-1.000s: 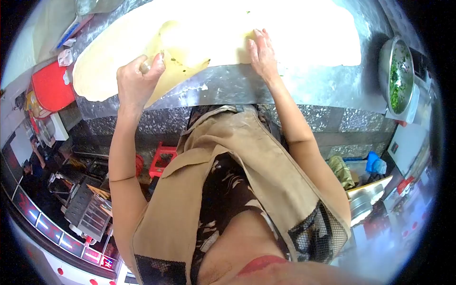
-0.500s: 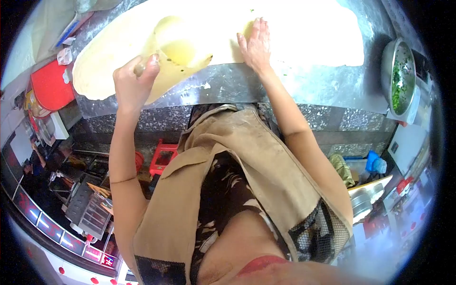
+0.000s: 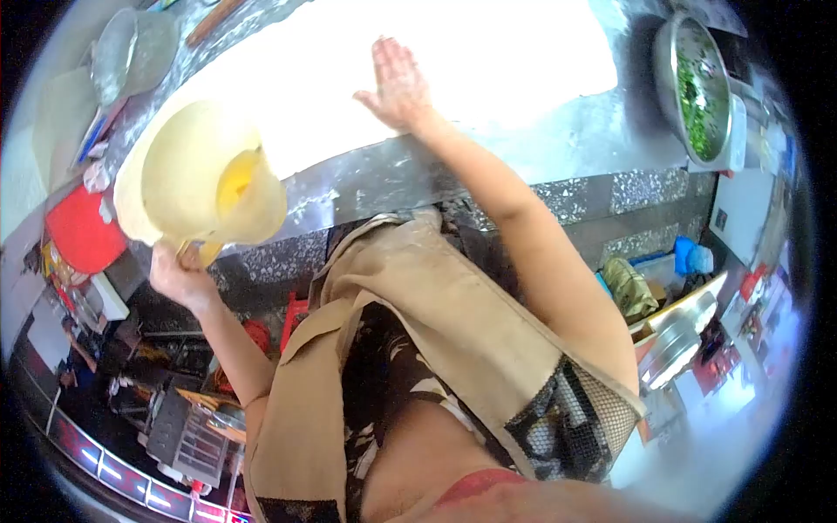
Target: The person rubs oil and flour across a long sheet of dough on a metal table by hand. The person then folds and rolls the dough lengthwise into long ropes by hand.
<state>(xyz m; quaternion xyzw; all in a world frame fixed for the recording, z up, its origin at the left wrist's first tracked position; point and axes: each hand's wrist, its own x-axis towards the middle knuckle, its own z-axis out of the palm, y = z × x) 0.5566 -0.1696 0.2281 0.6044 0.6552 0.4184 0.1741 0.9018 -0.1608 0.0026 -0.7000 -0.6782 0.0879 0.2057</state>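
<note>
My left hand (image 3: pixel 181 275) is closed round the handle of a pale yellow plastic jug (image 3: pixel 196 152) at the left end of the work surface. The jug leans so that its inside faces me, and a little yellow liquid (image 3: pixel 235 181) shows in it. A wide white sheet of dough (image 3: pixel 497 52), overexposed in the light, covers much of the metal tabletop (image 3: pixel 349 179). My right hand (image 3: pixel 399 87) lies on the dough with palm down and fingers stretched out, holding nothing.
On the right stands a steel bowl (image 3: pixel 697 96) of chopped greens. A clear container (image 3: pixel 139 52) and a wooden stick (image 3: pixel 212 21) are at the far left. Below them sits a red item (image 3: pixel 85 228). Trays and a blue bag (image 3: pixel 693 255) lie low on the right.
The jug has moved from over the dough toward the left front, in my left hand. My right hand appears further left on the dough. The whole view has shifted too.
</note>
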